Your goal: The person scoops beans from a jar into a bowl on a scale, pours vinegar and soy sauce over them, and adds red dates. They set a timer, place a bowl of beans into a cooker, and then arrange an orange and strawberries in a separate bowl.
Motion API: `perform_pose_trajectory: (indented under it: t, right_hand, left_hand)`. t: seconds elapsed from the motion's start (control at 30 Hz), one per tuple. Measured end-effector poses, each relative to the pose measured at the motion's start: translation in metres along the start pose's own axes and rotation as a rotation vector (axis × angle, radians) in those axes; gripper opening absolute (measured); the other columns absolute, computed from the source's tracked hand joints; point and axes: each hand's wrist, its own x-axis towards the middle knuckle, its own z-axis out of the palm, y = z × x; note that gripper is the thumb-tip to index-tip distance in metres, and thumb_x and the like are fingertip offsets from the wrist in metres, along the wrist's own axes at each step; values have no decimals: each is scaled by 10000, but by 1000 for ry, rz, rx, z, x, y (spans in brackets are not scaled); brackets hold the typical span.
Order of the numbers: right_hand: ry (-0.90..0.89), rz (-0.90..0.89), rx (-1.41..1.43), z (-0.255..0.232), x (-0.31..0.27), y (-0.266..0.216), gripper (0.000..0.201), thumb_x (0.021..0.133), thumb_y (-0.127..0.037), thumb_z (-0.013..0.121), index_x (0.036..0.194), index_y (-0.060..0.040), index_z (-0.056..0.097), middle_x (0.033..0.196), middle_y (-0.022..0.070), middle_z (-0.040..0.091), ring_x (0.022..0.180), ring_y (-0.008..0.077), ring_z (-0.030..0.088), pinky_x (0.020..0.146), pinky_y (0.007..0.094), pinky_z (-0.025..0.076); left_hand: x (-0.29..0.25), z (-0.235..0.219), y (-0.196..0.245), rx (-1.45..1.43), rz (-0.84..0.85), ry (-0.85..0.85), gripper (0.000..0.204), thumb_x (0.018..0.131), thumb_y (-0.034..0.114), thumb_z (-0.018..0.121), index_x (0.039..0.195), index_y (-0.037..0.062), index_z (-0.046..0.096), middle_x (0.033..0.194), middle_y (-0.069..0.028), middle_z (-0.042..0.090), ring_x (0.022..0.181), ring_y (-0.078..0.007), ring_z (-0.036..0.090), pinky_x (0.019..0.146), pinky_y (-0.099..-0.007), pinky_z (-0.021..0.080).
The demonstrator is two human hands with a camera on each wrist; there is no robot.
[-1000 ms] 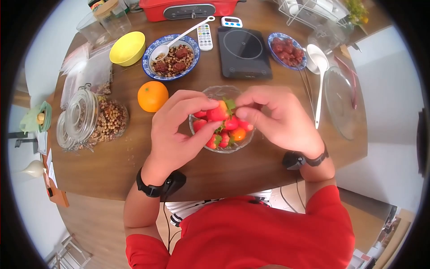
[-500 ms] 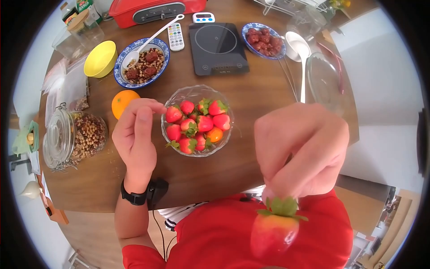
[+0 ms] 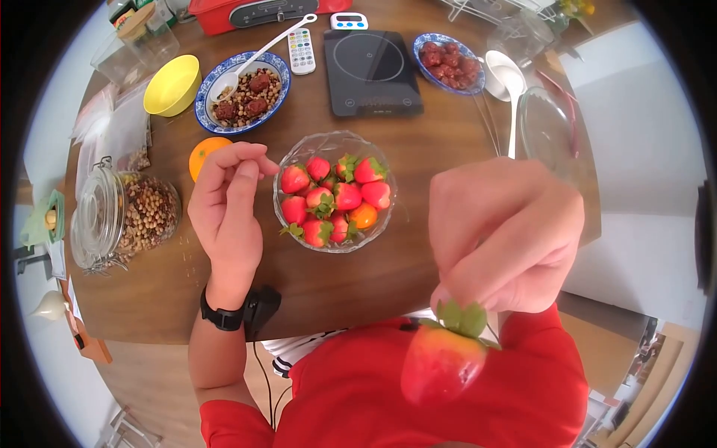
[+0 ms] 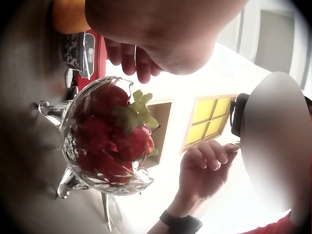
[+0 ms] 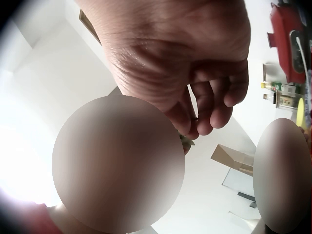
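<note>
Raised close to the head camera, my right hand (image 3: 508,235) pinches a strawberry (image 3: 442,362) by its green leafy top, so the fruit hangs below the fingertips. In the left wrist view the same right hand (image 4: 202,168) is up by the person's head. My left hand (image 3: 228,213) is beside the bowl's left rim, fingers loosely bent, holding nothing. The footed glass bowl (image 3: 340,249) contains several strawberries (image 3: 347,196) and one small orange fruit (image 3: 364,216). An orange (image 3: 203,153) is partly hidden behind the left hand.
At left stands an open glass jar (image 3: 97,216) of mixed beans. Farther back are a yellow bowl (image 3: 172,86), a patterned bean bowl (image 3: 280,93) with a spoon, a black cooktop (image 3: 372,75) and a dish of dark red fruit (image 3: 448,66). A glass lid (image 3: 549,131) lies right.
Both hands were over the bowl at a strawberry. The right hand has lifted it up toward the head; the left has drawn back to the bowl's left side.
</note>
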Motion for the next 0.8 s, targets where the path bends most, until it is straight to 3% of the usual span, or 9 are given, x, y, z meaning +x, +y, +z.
perform_pose_trajectory:
  t: [0.4,0.47,0.5,0.57,0.6,0.67,0.8]
  right_hand:
    - [9,-60,-5,2,1,7,70,894,-90,766,863,-27,768,782,58,700,643,164,614,549,271,438]
    - [114,13,-70,2,1,9,59,877,-73,758,848,-21,754,772,85,693,641,187,616,550,289,446]
    - [55,8,-268,-8,5,11,41,850,-29,742,842,9,730,768,106,683,648,215,618,564,308,455]
    - [109,187,-576,-8,9,22,32,842,9,718,870,25,721,757,101,666,649,228,611,576,319,456]
    - [109,189,-570,-9,10,31,32,842,9,718,870,25,721,757,101,666,649,228,611,576,319,456]
    - [111,252,-891,-10,8,52,76,826,-18,697,879,-36,748,750,98,660,712,294,652,630,385,513]
    - [54,306,-898,-12,7,64,98,827,-49,702,912,-33,748,774,117,666,737,326,658,652,417,516]
  left_hand:
    - [-2,1,-3,-18,-19,7,185,1014,-2,528,1150,-11,653,957,-50,674,916,-102,626,852,-235,469]
    - [-1,0,-3,-16,1,3,185,1011,-8,529,1151,-13,651,958,-49,674,920,-102,627,851,-233,468]
    - [-2,1,-3,-14,-2,5,185,1011,-8,529,1151,-13,651,958,-49,674,920,-102,627,851,-233,468]
    - [-1,2,-2,-17,21,-3,183,1012,-12,530,1148,-15,652,958,-49,675,923,-105,633,852,-237,476]
    - [-1,2,-2,-13,17,-1,183,1012,-12,530,1148,-15,652,958,-49,675,923,-105,633,852,-237,476]
    - [0,2,-3,-2,35,-3,180,1012,-13,535,1143,-16,658,958,-51,676,921,-108,639,855,-242,486]
    - [1,1,-3,16,19,12,176,1014,-11,539,1139,-14,663,956,-51,676,915,-110,643,858,-249,495]
